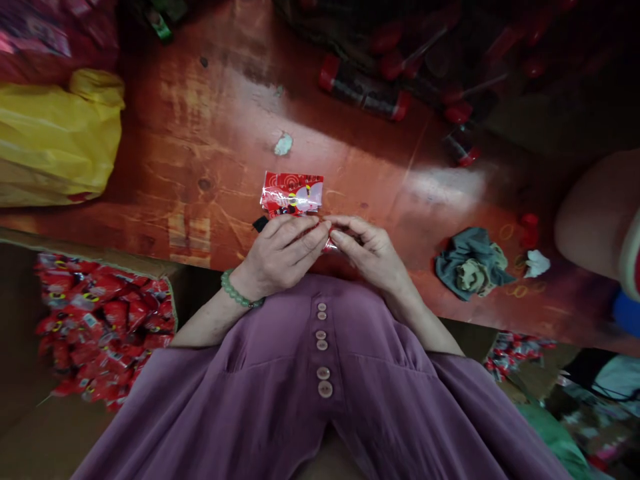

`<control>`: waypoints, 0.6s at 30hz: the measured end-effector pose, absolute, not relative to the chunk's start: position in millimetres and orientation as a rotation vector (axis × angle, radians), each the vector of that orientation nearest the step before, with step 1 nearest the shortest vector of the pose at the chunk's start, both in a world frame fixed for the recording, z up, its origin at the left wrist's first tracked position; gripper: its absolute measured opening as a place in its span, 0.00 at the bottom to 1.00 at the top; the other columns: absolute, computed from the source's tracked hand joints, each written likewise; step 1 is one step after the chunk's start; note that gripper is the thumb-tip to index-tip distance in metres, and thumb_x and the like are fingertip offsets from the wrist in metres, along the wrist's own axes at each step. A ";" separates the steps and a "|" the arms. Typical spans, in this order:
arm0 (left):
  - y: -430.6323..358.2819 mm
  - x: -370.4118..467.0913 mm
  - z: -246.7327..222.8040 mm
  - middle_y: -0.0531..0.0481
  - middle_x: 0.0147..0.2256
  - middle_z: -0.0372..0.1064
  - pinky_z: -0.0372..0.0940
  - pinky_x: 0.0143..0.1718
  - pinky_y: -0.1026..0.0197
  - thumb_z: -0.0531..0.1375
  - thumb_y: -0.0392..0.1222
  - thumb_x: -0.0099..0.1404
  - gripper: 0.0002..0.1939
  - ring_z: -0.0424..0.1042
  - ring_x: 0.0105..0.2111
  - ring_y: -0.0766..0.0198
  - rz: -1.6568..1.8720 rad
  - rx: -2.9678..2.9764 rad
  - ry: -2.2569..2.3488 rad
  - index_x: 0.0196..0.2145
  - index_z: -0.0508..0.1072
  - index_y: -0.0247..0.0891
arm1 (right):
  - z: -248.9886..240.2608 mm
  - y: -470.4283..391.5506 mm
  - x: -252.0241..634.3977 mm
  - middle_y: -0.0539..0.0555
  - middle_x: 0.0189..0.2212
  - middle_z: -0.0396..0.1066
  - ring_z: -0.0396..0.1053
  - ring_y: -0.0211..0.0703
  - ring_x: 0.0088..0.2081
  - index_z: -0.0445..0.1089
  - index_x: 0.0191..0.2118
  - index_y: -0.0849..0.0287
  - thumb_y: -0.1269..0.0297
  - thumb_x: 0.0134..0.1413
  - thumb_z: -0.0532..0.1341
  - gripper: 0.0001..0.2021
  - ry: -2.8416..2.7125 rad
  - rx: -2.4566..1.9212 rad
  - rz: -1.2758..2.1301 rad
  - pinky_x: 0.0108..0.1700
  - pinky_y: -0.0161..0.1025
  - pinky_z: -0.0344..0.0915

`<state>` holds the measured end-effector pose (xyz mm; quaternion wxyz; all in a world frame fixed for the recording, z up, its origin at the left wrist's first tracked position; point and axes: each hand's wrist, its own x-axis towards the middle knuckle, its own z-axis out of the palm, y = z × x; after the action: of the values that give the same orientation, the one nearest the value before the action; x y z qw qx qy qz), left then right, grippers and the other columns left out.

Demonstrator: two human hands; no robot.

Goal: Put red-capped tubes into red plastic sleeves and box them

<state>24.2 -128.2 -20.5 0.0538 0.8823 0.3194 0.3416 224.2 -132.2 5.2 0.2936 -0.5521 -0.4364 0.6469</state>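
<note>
My left hand (pixel 285 255), with a green bead bracelet at the wrist, is closed with its fingertips pinched at the table's front edge. My right hand (pixel 367 253) meets it, thumb and fingers also pinched. Between them shows a bit of a small shiny red packet (pixel 330 245); the fingers hide most of it. Just beyond my left hand, a small pile of red printed packets (pixel 293 192) lies flat on the table. A small black piece (pixel 259 224) sits beside my left fingers.
On the reddish table (pixel 225 153) are a yellow bag (pixel 60 143), dark tubes with red caps (pixel 363 90), a crumpled grey cloth (pixel 470 263) and a pinkish tub (pixel 597 213). Below left, a cardboard box holds many filled red packets (pixel 105 320); more red packets (pixel 515 353) lie lower right.
</note>
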 end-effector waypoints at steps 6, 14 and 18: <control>-141.0 23.9 -16.0 0.43 0.65 0.61 0.57 0.64 0.41 0.63 0.54 0.66 0.36 0.57 0.68 0.45 1.095 2.181 1.363 0.68 0.55 0.50 | 0.0 -136.4 210.7 0.45 0.26 0.67 0.57 0.30 0.22 0.74 0.43 0.55 0.50 0.60 0.63 0.14 -1.016 -1.431 1.571 0.25 0.32 0.59; -145.8 43.4 9.3 0.44 0.41 0.79 0.75 0.43 0.58 0.66 0.59 0.60 0.22 0.79 0.42 0.58 1.007 0.611 1.087 0.40 0.78 0.37 | 5.0 -132.3 197.1 0.53 0.43 0.72 0.71 0.41 0.41 0.73 0.47 0.52 0.52 0.64 0.60 0.13 -1.340 -1.371 1.284 0.44 0.43 0.71; -136.1 49.6 15.3 0.49 0.32 0.79 0.74 0.45 0.58 0.73 0.51 0.54 0.15 0.79 0.37 0.61 1.108 0.378 1.092 0.32 0.80 0.37 | 12.5 -130.8 198.5 0.55 0.51 0.72 0.69 0.45 0.53 0.71 0.54 0.53 0.56 0.65 0.59 0.15 -1.567 -1.255 1.315 0.58 0.47 0.67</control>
<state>49.6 -136.1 15.3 0.6964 0.1692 0.4895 0.4967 198.5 -130.8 12.5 0.3624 -0.4872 -0.6087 0.5107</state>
